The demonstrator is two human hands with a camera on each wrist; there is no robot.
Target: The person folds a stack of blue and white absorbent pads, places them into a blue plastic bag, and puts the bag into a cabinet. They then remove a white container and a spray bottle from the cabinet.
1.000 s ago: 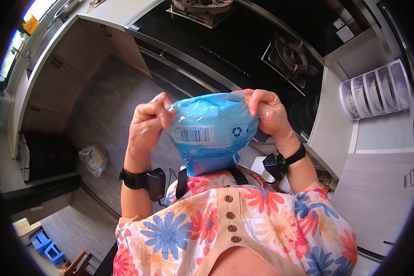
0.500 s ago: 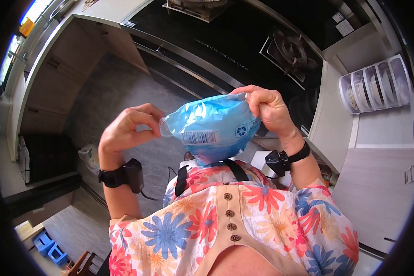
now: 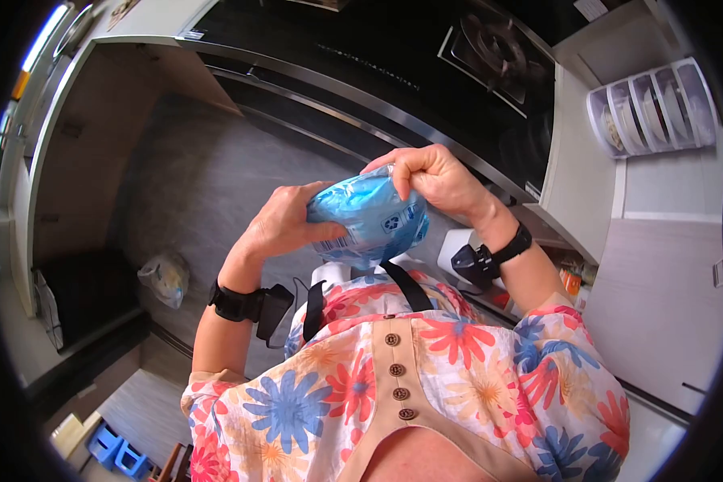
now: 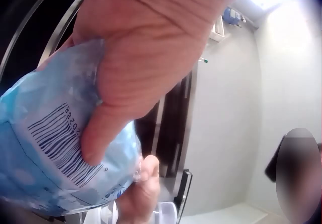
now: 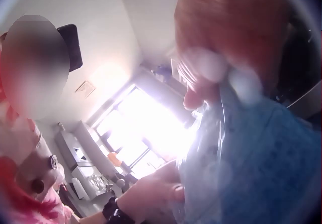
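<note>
Looking down through the head camera, I saw a kitchen from above: a grey floor [image 3: 193, 185], a black hob [image 3: 426, 56] set in a pale tabletop [image 3: 574, 161] at the top, and a clear rack of plates [image 3: 651, 104] standing on that tabletop at the upper right. A flower-print shirt [image 3: 426, 394] filled the lower middle of the view. A tied plastic bag [image 3: 165, 277] lay on the floor at the left, well apart from the hands.

Held in front of the chest, above the floor and just short of the hob's edge, was a blue plastic packet [image 3: 369, 218] with a barcode and a recycling mark printed on it. The left hand [image 3: 285, 225] cupped the packet's left side and underside; in the left wrist view its thumb [image 4: 108, 123] was pressed flat across the barcode, so this grip was closed around the packet. The right hand [image 3: 434, 178] was at the packet's top edge, fingers curled and pinching the plastic there; the right wrist view was blurred but showed the fingertips [image 5: 201, 65] bunched on the blue film. A black wrist strap with a camera [image 3: 249, 305] sat on the left forearm, and another [image 3: 478, 259] on the right.
</note>
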